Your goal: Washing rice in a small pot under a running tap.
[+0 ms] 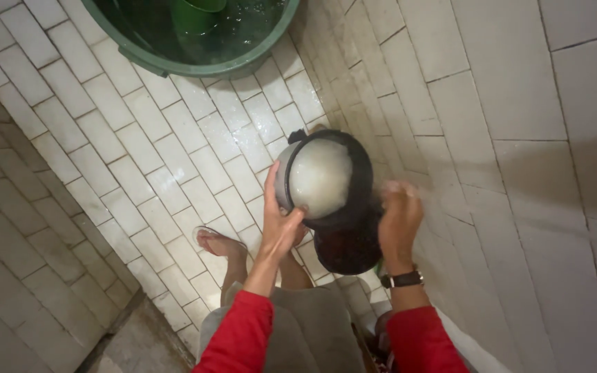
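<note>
A white tiled floor carries a green tub of water at its top edge, and near the floor's right edge, by the tiled wall, a soapy round pot is held tilted above a dark basin. The left hand clamps the pot's rim while the blurred right hand sits at its side, grip unclear. The pot looks stiff, wet and slippery, best held by the rim

The pot looks like dull grey metal with black plastic handles, its inside coated in white, wet foam. The floor and wall are glazed white tiles, shiny where wet. The tub is smooth green plastic. The sleeves are soft red cloth.
</note>
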